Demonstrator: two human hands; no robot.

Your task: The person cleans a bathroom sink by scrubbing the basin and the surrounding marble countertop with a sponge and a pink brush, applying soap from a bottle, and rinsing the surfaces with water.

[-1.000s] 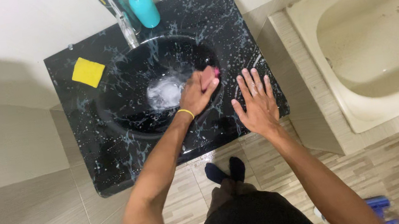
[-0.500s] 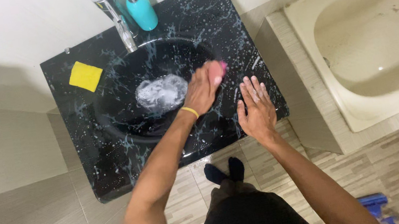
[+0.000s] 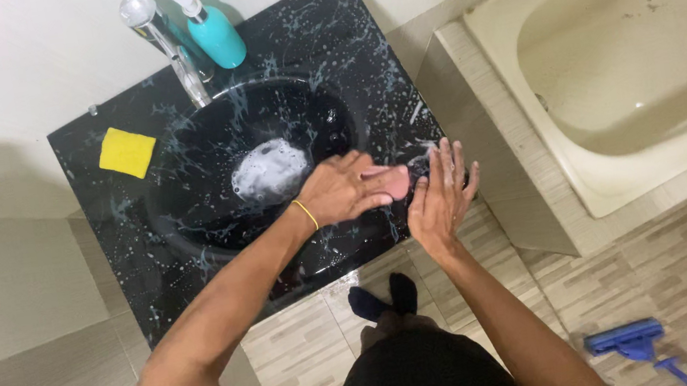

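Your left hand has its fingers closed over a pink sponge, pressed on the black speckled table at the basin's right rim, close to the front right corner; your right hand lies flat, fingers spread and holding nothing, at that corner's edge, just beside the sponge. The basin holds a patch of white foam at its middle. A yellow sponge sits at the back left, faucet and teal pump bottle along the back edge, and a bathtub stands right of the table.

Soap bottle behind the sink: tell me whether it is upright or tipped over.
Upright. The teal soap bottle stands on its base on the black counter beside the tap, with its white pump at the top.
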